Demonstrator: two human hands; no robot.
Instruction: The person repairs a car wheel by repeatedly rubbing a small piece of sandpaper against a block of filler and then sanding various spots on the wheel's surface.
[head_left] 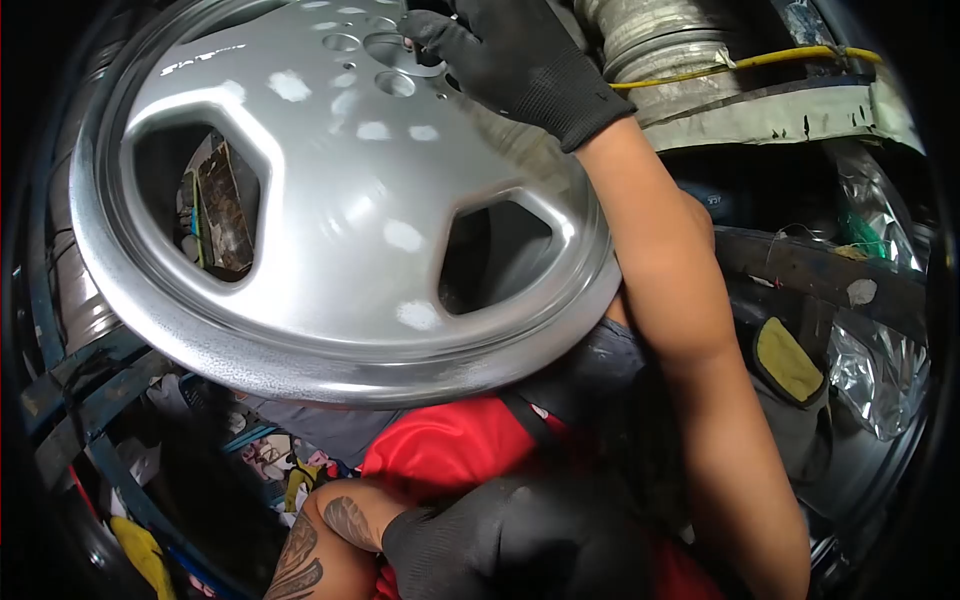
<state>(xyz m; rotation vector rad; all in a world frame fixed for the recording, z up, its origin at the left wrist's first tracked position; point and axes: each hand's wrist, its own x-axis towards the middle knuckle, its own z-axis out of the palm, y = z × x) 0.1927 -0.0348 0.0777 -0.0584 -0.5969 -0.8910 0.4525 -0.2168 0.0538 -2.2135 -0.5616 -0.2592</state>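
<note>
A large silver wheel rim (330, 260) fills the upper left of the head view, tilted, with whitish patches scattered over its face. At its hub, my right hand (510, 75) in a black knit glove bends over the centre hole (385, 48). The fingers are curled there, partly cut off by the top edge; whatever they grip is hidden. Low in the view, close to my body, is my left hand (520, 540), also in a black glove. Its fingers are lost in shadow, and it stays apart from the rim.
Another metal wheel (660, 40) lies behind at the top right, crossed by a yellow cord (760, 65). Blue metal bars (100, 400) run along the left side. Crumpled silver foil (870, 370) and a dark bag with a yellow-green patch (788, 360) are at the right.
</note>
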